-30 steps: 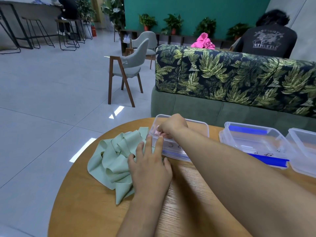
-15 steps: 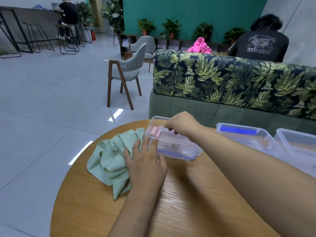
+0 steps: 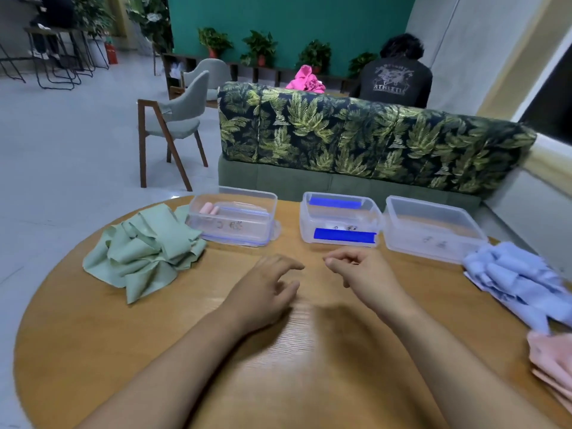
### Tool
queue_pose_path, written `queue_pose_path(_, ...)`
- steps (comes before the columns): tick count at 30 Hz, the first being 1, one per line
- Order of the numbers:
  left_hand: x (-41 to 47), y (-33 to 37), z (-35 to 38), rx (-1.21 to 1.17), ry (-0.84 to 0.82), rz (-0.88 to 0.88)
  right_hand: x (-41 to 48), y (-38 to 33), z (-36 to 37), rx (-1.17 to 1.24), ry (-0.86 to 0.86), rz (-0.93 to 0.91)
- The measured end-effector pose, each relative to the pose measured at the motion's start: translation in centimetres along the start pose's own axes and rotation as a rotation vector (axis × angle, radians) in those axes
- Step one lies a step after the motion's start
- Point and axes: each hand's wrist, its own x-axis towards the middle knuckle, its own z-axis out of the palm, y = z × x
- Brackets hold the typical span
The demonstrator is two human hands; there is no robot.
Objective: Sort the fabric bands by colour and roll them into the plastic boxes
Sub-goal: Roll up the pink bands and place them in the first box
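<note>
Three clear plastic boxes stand in a row at the far side of the round wooden table (image 3: 185,351). The left box (image 3: 263,199) holds a small pink roll (image 3: 208,209). The middle box (image 3: 340,239) has blue clips. The right box (image 3: 433,230) holds nothing I can see. A heap of green bands (image 3: 142,252) lies at the left, blue bands (image 3: 520,280) at the right, pink bands (image 3: 554,363) at the right edge. My left hand (image 3: 266,289) and my right hand (image 3: 362,270) hover over the table's middle, fingers loosely curled, holding nothing.
A leaf-patterned sofa back (image 3: 356,140) rises just behind the table. A grey chair (image 3: 179,119) stands on the tiled floor at the left. A person in a dark shirt (image 3: 396,78) sits beyond the sofa.
My right hand left the pink roll in the left box and drew back. My left hand came off the green bands. Both now sit mid-table, and the view swung right.
</note>
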Motion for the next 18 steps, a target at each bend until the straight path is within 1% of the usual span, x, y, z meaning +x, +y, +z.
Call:
queue_pose_path(6, -0.2, 4.5, 4.4, 0.023, -0.112, 0.043, -6.9, 6.9, -8.0, 0.042, 0.190, 0.055)
queue_pose_path(12, -0.1, 11.6, 10.4, 0.013, -0.193, 0.110, -13.4, 11.0, -15.4, 0.030, 0.341, 0.094)
queue_pose_path(15, 0.4, 15.2, 13.3, 0.013, -0.246, 0.183, -16.5, 13.0, -18.9, -0.094, 0.446, 0.113)
queue_pose_path(18, 0.9, 18.2, 15.7, 0.024, -0.298, 0.233, -18.9, 15.0, -22.3, -0.283, 0.558, 0.111)
